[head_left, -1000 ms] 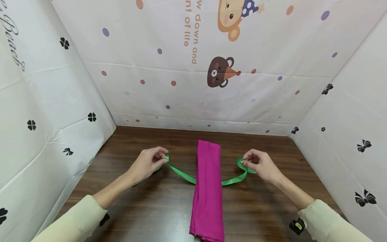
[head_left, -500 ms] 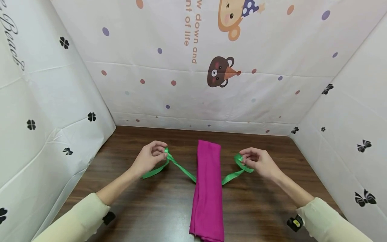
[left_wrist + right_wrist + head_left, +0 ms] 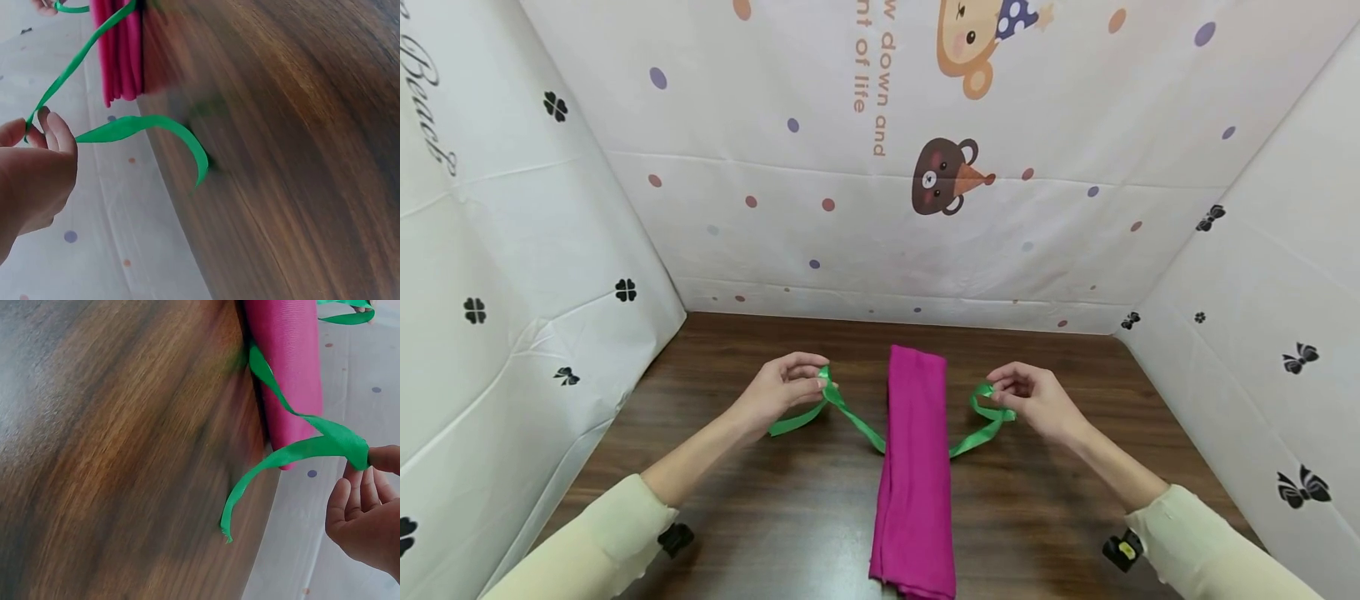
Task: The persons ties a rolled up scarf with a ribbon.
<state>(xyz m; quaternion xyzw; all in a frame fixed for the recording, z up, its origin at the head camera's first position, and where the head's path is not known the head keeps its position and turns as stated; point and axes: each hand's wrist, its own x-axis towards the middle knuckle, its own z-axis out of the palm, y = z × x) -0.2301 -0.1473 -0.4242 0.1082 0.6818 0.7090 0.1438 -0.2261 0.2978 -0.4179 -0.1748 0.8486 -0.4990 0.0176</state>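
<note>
A folded magenta cloth (image 3: 913,475) lies lengthwise on the table, its stacked layers showing in the left wrist view. Under it passes a green ribbon (image 3: 859,423), coming out on both sides. My left hand (image 3: 781,390) pinches the ribbon left of the cloth, raised above the table; a loose tail (image 3: 181,132) hangs from it and curves down. To the right of the cloth, my right hand (image 3: 1036,402) pinches the other side between thumb and fingers. That side's frayed tail (image 3: 232,509) droops toward the wood. The ribbon's stretch beneath the cloth is hidden.
The dark wooden table (image 3: 760,508) is bounded by a printed white sheet (image 3: 865,242) at the back, with white side walls (image 3: 535,275) left and right. Black wrist cameras (image 3: 1123,550) sit by the cream sleeves.
My left hand has risen, then shifted right toward the cloth, bringing its ribbon tail into sight. The right hand has moved slightly left with its ribbon. The cloth stays put.
</note>
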